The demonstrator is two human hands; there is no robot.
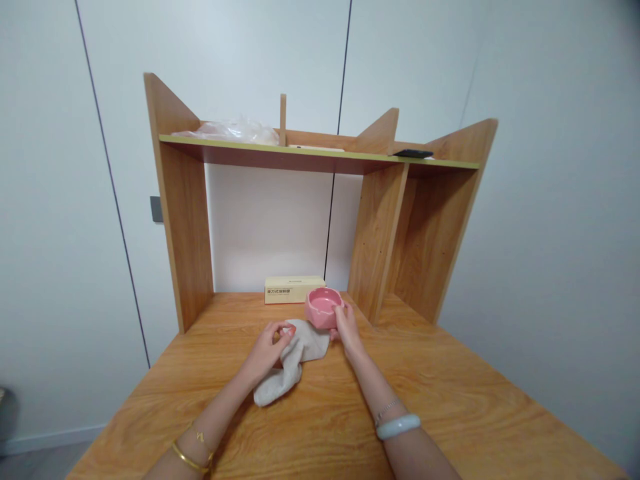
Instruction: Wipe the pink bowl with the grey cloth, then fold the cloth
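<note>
My right hand (346,327) grips a pink faceted ashtray (320,319) by its right side, thumb over the rim and fingers underneath. The ashtray is tilted toward me, so its round hollow shows. Just left of it, my left hand (273,343) pinches a crumpled light grey cloth (307,343) between thumb and fingers. Part of the cloth hangs down toward the desk, and its upper edge reaches below the ashtray. A reddish spot shows at the left thumb tip; I cannot tell whether it is a painted nail.
Behind the hands, a cream box (287,291) with dark lettering lies on the wooden desk (450,400). A wooden shelf unit (187,233) rises at the back. Its upper shelf bears a clear plastic bag (240,131) and a flat black object (413,153).
</note>
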